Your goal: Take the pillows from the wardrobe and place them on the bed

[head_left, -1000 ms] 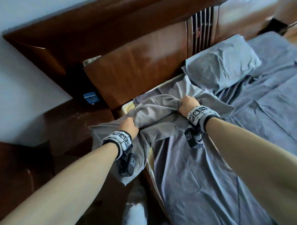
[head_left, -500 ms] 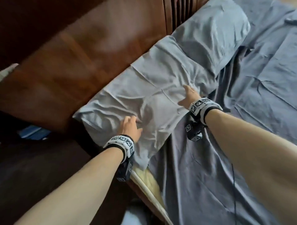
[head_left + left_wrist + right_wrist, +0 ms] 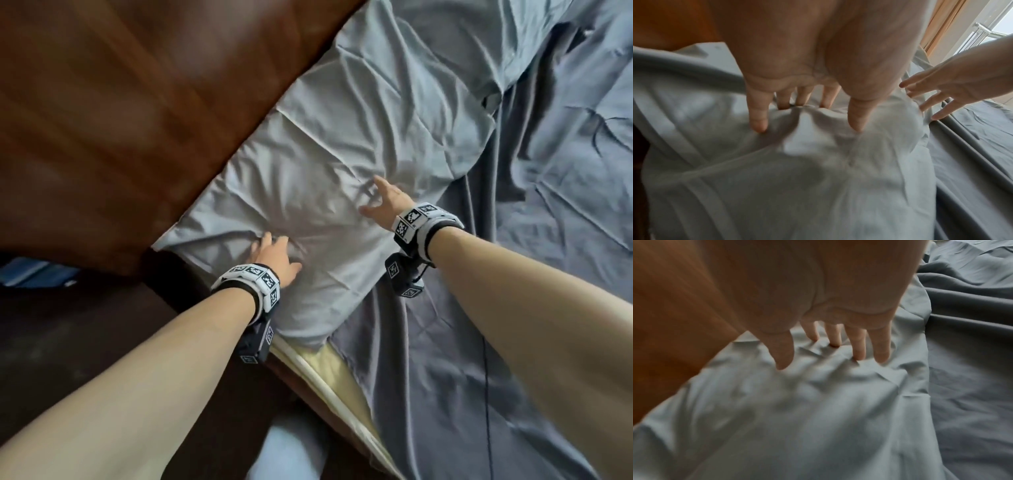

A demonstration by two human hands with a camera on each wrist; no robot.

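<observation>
Item 1, near pillow: pale grey case, creased, lying flat on the bed with its far long edge against the headboard. Both hands rest on it.

Item 2, left hand: fingers spread and fairly straight, tips pressing into the pillow's near-left part and dimpling the cloth; nothing gripped. The left wrist view shows the fingertips denting a raised fold.

Item 3, right hand: fingers splayed and straight, laid on the pillow toward its right side; nothing gripped. The right wrist view shows the fingertips touching crumpled cloth.

Item 4, second pillow: same pale grey, beyond the right hand, its end meeting the near pillow's far end along the headboard.

Item 5, bed sheet: darker grey-blue, wrinkled, spreading to the right of the right hand and under its forearm; bunched in folds just past the pillow's right edge.

Item 6, headboard: dark brown wood, blurred, closing off the space beyond and to the left of the left hand.

Item 7, mattress edge: cream strip exposed below the left wrist, where the pillow's near corner overhangs the bed's side.

Item 8, blue object: left of the left forearm, low and in shadow; cannot tell what it is.

Open room: the sheet surface to the right of the right hand.
</observation>
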